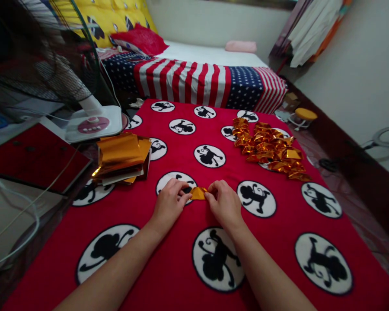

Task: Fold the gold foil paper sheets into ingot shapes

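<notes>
Low over the red cloth (181, 276), my left hand (171, 199) pinches the left end of a small piece of folded gold foil paper (198, 193). The right end of the same piece is between the thumb and fingers of my right hand (224, 203). Only its shiny middle shows; the ends are covered by my fingertips. To the left lies a stack of flat gold foil sheets (121, 151), some with pale edges. Off to the right, several folded gold foil pieces (266, 147) sit clustered in rows.
A white fan base (97, 125) stands left of the cloth, beside a dark red box-like panel (35, 155) with cables across it. A bed with a flag-patterned cover (188, 82) is at the far side. On the floor at right stands a yellow-topped stool (305, 114).
</notes>
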Tool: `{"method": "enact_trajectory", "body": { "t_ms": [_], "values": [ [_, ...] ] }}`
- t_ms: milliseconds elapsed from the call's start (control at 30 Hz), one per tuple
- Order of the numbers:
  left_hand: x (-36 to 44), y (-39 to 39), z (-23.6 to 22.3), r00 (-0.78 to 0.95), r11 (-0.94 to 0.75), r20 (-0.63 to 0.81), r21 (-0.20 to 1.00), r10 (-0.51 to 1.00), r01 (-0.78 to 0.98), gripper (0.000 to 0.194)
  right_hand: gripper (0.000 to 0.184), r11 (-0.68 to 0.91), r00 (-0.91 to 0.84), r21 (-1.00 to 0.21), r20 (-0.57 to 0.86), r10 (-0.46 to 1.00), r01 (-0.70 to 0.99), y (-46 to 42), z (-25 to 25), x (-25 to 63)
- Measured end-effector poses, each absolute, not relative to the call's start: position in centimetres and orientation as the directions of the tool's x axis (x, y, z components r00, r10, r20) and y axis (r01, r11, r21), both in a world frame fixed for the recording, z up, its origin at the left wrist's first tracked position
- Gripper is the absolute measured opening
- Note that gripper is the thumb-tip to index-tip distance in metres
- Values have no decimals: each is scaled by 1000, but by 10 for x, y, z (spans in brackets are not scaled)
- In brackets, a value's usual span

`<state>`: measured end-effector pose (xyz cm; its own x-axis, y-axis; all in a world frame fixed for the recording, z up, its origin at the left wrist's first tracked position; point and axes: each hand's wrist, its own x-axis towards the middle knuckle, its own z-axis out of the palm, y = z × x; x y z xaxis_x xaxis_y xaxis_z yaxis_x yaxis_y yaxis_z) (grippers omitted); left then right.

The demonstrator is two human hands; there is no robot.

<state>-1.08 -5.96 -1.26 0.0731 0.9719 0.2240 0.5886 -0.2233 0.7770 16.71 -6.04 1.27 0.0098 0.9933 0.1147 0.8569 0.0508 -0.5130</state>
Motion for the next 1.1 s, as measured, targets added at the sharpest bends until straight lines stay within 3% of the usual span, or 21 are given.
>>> {"method": "enact_trajectory", "body": {
  "t_ms": [167, 267, 367, 467, 567, 733, 1100],
  "values": [
    [-12, -60, -14, 59, -233, 241, 800, 969, 553, 16, 4, 69, 42, -662, 151, 988, 747, -66, 3, 168],
    [-14, -55, -9, 52, -202, 205, 831, 977, 519, 15, 13, 43, 98, -847, 112, 989, 530, -63, -1, 167],
    [-15, -46, 2, 88, -99, 70, 914, 994, 393, 18, 14, 55, 113, -946, 96, 989, 320, -57, 4, 163],
    [-13, -38, 12, 143, 33, -60, 983, 988, 179, 26, 11, 107, 112, -964, 138, 984, 242, -52, 11, 157],
    [-8, -36, 12, 102, 86, -92, 994, 991, 61, 30, 10, 125, 129, -975, 150, 980, 185, -50, 12, 152],
    [-1, -38, 0, 8, 25, -26, 996, 1000, 89, 26, 12, 108, 144, -989, 122, 982, 106, -53, 1, 147],
    [-3, -40, -4, 20, -22, 19, 989, 1000, 145, 23, 10, 179, 117, -969, 200, 973, 169, -53, -5, 147]
  ]
}}
